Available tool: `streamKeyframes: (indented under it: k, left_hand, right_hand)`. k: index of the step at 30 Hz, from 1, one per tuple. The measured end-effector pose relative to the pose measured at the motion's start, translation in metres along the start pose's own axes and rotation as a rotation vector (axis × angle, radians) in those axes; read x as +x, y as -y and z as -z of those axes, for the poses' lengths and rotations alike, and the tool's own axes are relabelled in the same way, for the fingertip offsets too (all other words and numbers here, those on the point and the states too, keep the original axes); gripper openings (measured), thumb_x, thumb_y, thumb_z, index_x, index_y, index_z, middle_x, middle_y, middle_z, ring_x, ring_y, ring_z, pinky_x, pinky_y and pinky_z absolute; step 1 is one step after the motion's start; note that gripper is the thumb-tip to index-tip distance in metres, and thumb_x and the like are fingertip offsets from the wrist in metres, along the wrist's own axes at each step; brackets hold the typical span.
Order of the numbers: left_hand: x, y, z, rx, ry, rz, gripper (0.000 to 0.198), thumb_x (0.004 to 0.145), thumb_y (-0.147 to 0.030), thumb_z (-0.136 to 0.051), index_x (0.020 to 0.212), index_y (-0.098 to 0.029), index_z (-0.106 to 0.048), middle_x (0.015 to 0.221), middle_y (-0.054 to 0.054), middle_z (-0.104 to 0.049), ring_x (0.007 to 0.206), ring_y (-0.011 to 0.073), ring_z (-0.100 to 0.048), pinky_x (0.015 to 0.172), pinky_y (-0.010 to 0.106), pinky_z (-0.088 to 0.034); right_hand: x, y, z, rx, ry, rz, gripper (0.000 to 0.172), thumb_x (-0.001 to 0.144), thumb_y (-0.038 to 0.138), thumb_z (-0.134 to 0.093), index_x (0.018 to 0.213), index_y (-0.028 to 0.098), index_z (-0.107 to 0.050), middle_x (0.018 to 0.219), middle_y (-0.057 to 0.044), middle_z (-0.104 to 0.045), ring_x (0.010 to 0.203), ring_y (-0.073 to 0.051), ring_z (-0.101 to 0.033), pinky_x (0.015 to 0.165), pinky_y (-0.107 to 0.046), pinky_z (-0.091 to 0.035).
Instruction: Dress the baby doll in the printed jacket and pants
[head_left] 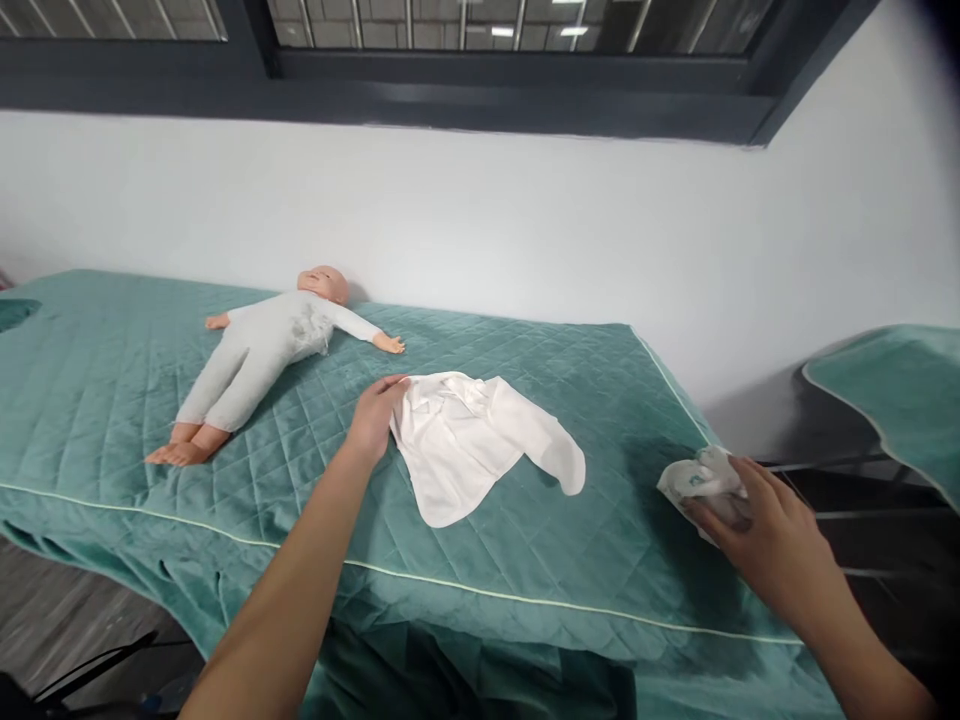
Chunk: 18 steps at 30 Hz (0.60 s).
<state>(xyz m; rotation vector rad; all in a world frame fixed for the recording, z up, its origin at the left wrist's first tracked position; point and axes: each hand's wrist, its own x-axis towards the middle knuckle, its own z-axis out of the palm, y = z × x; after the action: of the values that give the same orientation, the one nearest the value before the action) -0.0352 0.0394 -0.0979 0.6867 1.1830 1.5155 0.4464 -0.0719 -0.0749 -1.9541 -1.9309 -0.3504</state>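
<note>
A small white baby shirt [465,440] lies on the green quilted cover, one sleeve stretched to the right. At its upper left edge, my left hand [375,415] has its fingers closed on the cloth. My right hand [772,530] is at the right end of the bed, gripping a crumpled white cloth bundle [709,485] with a small greenish print. Its folds hide what kind of item the bundle is. To the left of my left hand, a baby doll [266,340] with a white cloth body lies on its back, arms spread and head toward the wall.
The green quilted cover [525,560] drapes over the bed's front edge, marked by pale piping. Behind it rises a white wall [450,220] below a dark window frame [487,100]. Another green-covered surface [892,395] stands at the right, across a dark gap.
</note>
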Motion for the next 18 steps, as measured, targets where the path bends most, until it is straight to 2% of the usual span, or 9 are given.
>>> streamKeyframes:
  k: [3, 6, 10, 15, 18]
  left_hand:
    - [-0.002, 0.008, 0.002, 0.27, 0.009, -0.089, 0.036, 0.071, -0.045, -0.08, 0.094, -0.018, -0.075, 0.093, 0.005, -0.074, 0.085, 0.0214, -0.064, 0.079, 0.032, -0.048]
    - [-0.008, 0.017, 0.005, 0.417, -0.019, -0.208, 0.032, 0.076, -0.046, -0.076, 0.096, -0.022, -0.075, 0.094, 0.003, -0.073, 0.086, 0.0203, -0.062, 0.079, 0.03, -0.045]
    - [-0.011, 0.022, 0.009, 0.476, 0.001, -0.248, 0.028, 0.08, -0.044, -0.071, 0.098, -0.023, -0.074, 0.093, 0.001, -0.073, 0.086, 0.0194, -0.061, 0.08, 0.028, -0.044]
    - [-0.012, 0.023, 0.009, 0.436, -0.003, -0.239, 0.035, 0.078, -0.051, -0.072, 0.098, -0.022, -0.073, 0.091, 0.002, -0.071, 0.084, 0.0192, -0.06, 0.078, 0.028, -0.044]
    - [-0.007, 0.018, 0.006, 0.44, -0.062, -0.192, 0.039, 0.076, -0.054, -0.072, 0.096, -0.02, -0.072, 0.094, 0.005, -0.072, 0.082, 0.02, -0.061, 0.078, 0.03, -0.045]
  right_hand:
    - [0.006, -0.01, -0.009, 0.024, 0.133, -0.09, 0.065, 0.088, 0.06, -0.053, 0.14, 0.023, -0.052, 0.13, -0.019, -0.063, 0.116, -0.039, -0.063, 0.094, -0.052, -0.052]
    - [0.011, -0.007, -0.003, 0.035, 0.138, -0.138, 0.055, 0.087, 0.054, -0.053, 0.131, 0.022, -0.059, 0.121, -0.018, -0.066, 0.107, -0.038, -0.065, 0.09, -0.05, -0.053]
    - [0.012, 0.009, 0.013, 0.068, 0.014, -0.123, 0.047, 0.089, 0.05, -0.052, 0.127, 0.025, -0.06, 0.119, -0.015, -0.067, 0.11, -0.036, -0.064, 0.092, -0.047, -0.051]
    - [0.004, 0.02, -0.004, 0.068, 0.147, -0.034, 0.057, 0.091, 0.056, -0.05, 0.137, 0.022, -0.052, 0.127, -0.018, -0.064, 0.113, -0.038, -0.063, 0.098, -0.05, -0.049]
    - [-0.001, 0.014, -0.011, 0.052, 0.141, -0.02, 0.066, 0.091, 0.06, -0.052, 0.146, 0.023, -0.043, 0.134, -0.018, -0.06, 0.121, -0.039, -0.061, 0.102, -0.05, -0.047]
